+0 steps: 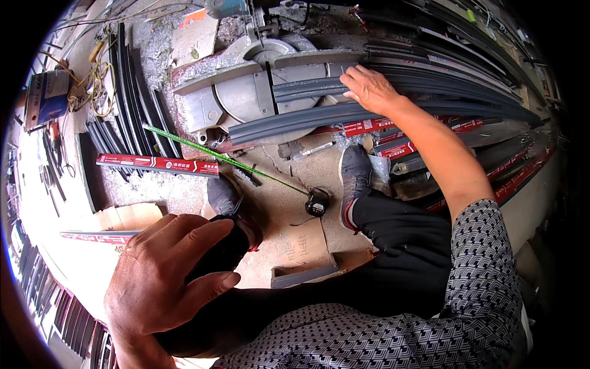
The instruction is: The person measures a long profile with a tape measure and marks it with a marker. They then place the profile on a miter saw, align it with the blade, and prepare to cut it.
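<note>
My right hand lies flat, fingers spread, on a dark grey metal profile that rests across the round table of a mitre saw. My left hand rests on my left knee, fingers apart, holding nothing. A black tape measure sits on the floor between my shoes, its green blade pulled out toward the upper left. A marker pen lies on the floor just below the saw.
Long dark profiles are stacked at the right, some with red wrapping. More dark strips and a red-wrapped piece lie at the left. Metal shavings, cardboard, yellow cable and a short grey offcut litter the floor.
</note>
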A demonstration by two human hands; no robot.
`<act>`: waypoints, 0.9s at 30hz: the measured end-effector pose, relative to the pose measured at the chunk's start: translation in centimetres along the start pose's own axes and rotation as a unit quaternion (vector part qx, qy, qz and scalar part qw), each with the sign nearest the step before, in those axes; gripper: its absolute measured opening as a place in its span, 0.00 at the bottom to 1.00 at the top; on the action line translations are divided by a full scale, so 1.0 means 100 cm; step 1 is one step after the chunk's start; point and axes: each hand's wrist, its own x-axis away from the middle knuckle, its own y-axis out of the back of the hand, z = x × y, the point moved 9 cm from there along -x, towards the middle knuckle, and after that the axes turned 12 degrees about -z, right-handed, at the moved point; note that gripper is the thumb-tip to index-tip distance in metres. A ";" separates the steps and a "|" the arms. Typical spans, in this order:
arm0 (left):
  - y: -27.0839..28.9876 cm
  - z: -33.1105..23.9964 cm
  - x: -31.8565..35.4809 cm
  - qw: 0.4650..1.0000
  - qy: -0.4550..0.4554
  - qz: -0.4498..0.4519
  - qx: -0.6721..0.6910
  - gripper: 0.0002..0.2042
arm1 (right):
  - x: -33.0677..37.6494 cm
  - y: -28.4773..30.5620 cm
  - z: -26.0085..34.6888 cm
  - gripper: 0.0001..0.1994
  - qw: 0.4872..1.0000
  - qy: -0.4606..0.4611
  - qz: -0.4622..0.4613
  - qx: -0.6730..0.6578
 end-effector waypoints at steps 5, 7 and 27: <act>0.000 -0.005 -0.004 0.999 -0.024 -0.026 -0.006 0.26 | 0.010 0.002 -0.012 0.15 0.999 0.016 -0.002 0.029; -0.001 -0.004 -0.003 1.000 -0.015 -0.021 -0.008 0.26 | 0.018 0.007 -0.027 0.15 0.999 -0.010 0.023 0.041; -0.008 0.011 0.003 0.998 0.067 -0.007 0.008 0.36 | 0.111 0.021 -0.160 0.20 0.914 -0.300 0.158 0.222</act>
